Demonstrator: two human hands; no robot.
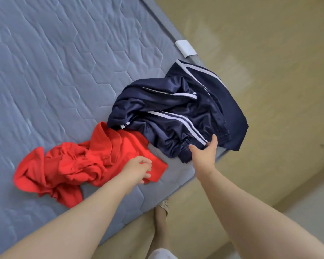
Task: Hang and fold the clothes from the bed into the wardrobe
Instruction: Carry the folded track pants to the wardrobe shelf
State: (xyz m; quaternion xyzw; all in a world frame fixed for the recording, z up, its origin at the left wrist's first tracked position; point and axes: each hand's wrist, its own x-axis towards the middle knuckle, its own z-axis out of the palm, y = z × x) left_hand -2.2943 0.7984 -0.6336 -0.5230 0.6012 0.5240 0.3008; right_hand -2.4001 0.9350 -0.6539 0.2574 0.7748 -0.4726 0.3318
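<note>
A crumpled red garment (pixel 73 165) lies near the bed's near edge. My left hand (pixel 137 170) rests on its right corner with the fingers curled into the cloth, pinching it. To its right lies a bunched navy garment with white stripes (pixel 172 113), partly overhanging the bed's corner. My right hand (pixel 204 153) is at its elastic waistband, thumb on top and fingers under the edge, holding it. The wardrobe is out of view.
The blue-grey quilted mattress (pixel 54 71) fills the left and top of the view. A white tag (pixel 185 47) sits at its right edge. Beige tiled floor (pixel 269 71) lies to the right, and my sandalled foot (pixel 163 208) stands beside the bed.
</note>
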